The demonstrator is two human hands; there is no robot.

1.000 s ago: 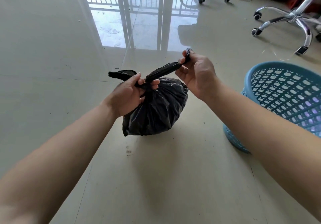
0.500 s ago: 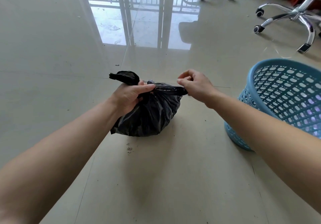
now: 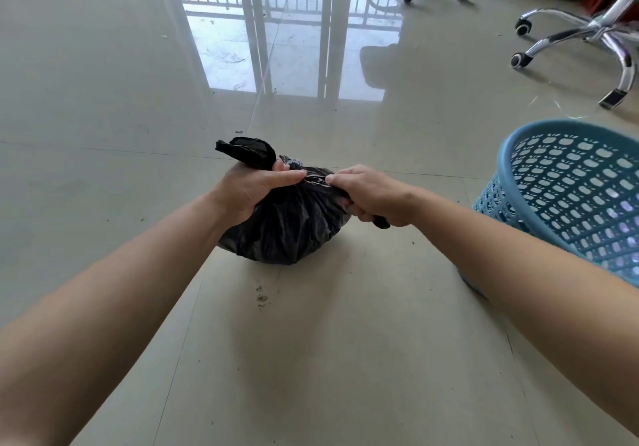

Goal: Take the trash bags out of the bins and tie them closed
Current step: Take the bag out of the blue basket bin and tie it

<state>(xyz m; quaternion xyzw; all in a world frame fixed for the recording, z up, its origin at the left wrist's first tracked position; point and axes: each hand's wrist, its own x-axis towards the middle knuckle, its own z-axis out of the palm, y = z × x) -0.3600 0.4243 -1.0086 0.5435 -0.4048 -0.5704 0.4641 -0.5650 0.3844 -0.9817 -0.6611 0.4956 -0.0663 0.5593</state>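
Observation:
A full black trash bag (image 3: 290,227) rests on the tiled floor in the middle of the view. My left hand (image 3: 252,191) grips one twisted end of its top, and that end sticks up behind my fingers. My right hand (image 3: 373,196) is closed around the other twisted end, whose tip pokes out below my fist. Both hands sit close together at the bag's neck. A light blue perforated bin (image 3: 574,200) stands to the right, with no bag visible inside.
Small crumbs of dirt (image 3: 261,298) lie on the floor in front of the bag. Chrome wheeled chair bases (image 3: 587,34) stand at the back right. A barred glass door (image 3: 287,13) is straight ahead.
My right hand has swung the twisted end down from up high and pulled it towards me on the right side. The bag has settled lower onto the floor.

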